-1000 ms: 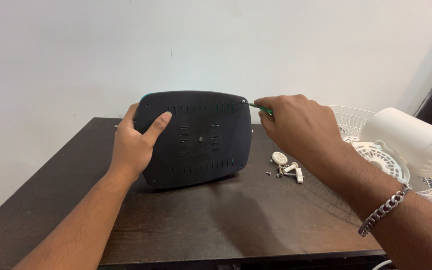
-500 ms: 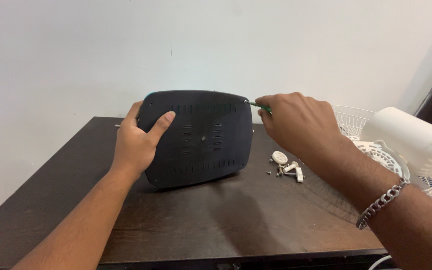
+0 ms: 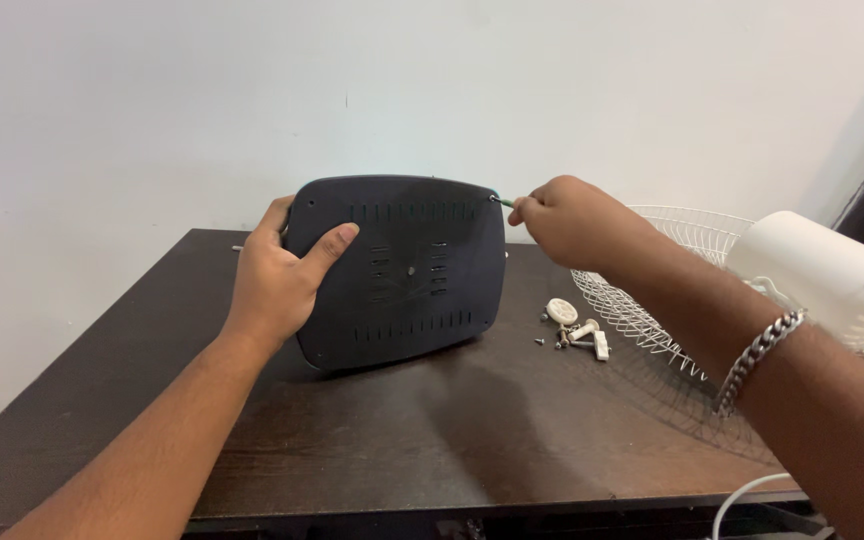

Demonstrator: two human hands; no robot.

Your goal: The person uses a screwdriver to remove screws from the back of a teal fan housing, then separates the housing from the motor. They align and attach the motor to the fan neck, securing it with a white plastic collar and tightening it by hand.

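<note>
A dark, rounded-rectangle base plate (image 3: pixel 417 270) with rows of vent slots stands tilted on its edge on the dark wooden table (image 3: pixel 432 430). My left hand (image 3: pixel 282 275) grips its left edge, thumb lying across the face. My right hand (image 3: pixel 567 220) is closed around a thin green-handled screwdriver (image 3: pixel 504 202). The screwdriver's tip sits at the plate's top right corner. A metal chain bracelet (image 3: pixel 752 360) hangs on my right wrist.
Small white plastic parts and screws (image 3: pixel 574 333) lie on the table right of the plate. A white wire fan grille (image 3: pixel 652 270) and a white fan motor housing (image 3: pixel 832 275) rest at the right. A white wall stands behind the table.
My right hand has turned and shifted slightly up and right at the plate's corner, uncovering more of the wire grille. The plate is tipped a little more upright.
</note>
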